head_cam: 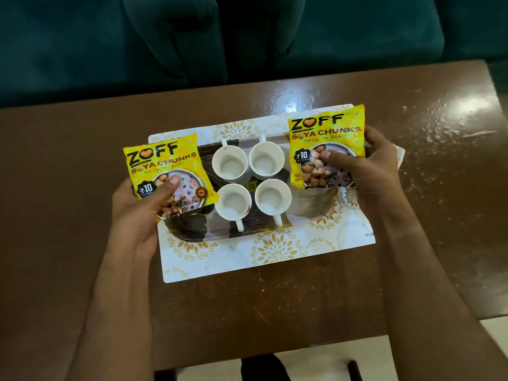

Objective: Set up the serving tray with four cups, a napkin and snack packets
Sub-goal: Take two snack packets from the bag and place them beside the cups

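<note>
Nearest the camera, two forearms reach up from the bottom edge over the brown table (275, 312). Beyond them lies the serving tray (275, 248), white with gold leaf medallions and a dark patterned floor.

At about eight o'clock from the tray's middle, the left hand (137, 213) grasps the left snack packet (167, 174), thumb pressed across its printed front and fingers hidden beneath. The packet overhangs the tray's left end, tilted a little, probably held flat so it can be laid beside the cups without knocking them.

In the centre stand four white cups (251, 180), two by two and close together, all empty and upright. The near pair turn their handles toward six o'clock, the far pair toward twelve, which keeps the cluster tight and leaves both ends free.

At about two o'clock, the right hand (376, 163) holds the right snack packet (327, 147) the same way, thumb on its face, over the tray's right end. A white corner by that wrist may be the napkin (400, 155); I cannot tell for certain.

Farthest off, dark green upholstery (82, 37) sits behind the table.
</note>
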{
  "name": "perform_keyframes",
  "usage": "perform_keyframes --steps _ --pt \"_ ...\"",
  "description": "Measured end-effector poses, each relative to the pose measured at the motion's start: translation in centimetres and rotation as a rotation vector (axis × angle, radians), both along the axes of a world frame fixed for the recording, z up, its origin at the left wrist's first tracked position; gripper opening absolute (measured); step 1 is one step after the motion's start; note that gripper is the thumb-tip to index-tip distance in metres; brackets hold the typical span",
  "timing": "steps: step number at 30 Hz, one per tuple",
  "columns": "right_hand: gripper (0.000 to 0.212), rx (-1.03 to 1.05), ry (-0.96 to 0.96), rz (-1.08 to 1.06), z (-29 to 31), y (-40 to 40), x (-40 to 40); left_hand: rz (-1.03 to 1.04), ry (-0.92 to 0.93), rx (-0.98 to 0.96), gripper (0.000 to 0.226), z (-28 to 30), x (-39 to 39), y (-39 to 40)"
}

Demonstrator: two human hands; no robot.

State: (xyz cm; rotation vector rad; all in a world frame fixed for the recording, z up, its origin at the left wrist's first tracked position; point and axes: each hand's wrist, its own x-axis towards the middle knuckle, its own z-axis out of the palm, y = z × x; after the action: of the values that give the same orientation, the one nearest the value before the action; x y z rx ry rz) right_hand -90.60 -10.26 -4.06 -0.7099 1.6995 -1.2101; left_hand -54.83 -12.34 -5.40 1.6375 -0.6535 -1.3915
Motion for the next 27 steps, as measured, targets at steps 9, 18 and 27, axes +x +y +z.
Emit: perform_keyframes --steps 9,18,27 --pt "0.052 0.024 0.126 0.027 -0.7 0.3 0.7 0.016 0.000 0.028 0.042 -0.8 0.9 0.6" --pt "0.054 0.090 0.086 0.098 -1.8 0.7 1.5 -0.108 -0.155 0.018 0.051 -1.6 0.8 0.7" --pt "0.058 0.120 0.440 0.102 -2.0 1.0 2.4 -0.138 -0.576 -0.024 0.041 -1.9 -0.4 1.7"
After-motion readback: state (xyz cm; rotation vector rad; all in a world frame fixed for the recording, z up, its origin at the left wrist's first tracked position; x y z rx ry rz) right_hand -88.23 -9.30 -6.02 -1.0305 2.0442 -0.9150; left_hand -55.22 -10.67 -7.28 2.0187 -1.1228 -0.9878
